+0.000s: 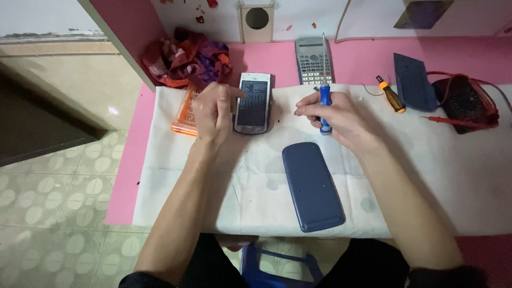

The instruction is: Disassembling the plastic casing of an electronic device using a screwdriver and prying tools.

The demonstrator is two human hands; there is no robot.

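My left hand (214, 111) rests on the white cloth (176, 176), its fingertips touching the left edge of an opened calculator body (253, 102) lying face down with its dark circuit board showing. My right hand (336, 118) grips a blue-handled screwdriver (325, 101), held upright with its thin metal shaft pointing away from me. A dark blue calculator back cover (312, 186) lies on the cloth just in front of my right hand. An orange plastic case (184, 114) sits partly hidden under my left hand.
A grey calculator (313, 60) lies at the back. To the right are an orange-and-black screwdriver (391, 94), a dark blue cover (413, 81) and a red-framed fan (466, 98). A crumpled red cloth (186, 57) sits at the back left. The pink table edge (124, 176) drops to tiled floor.
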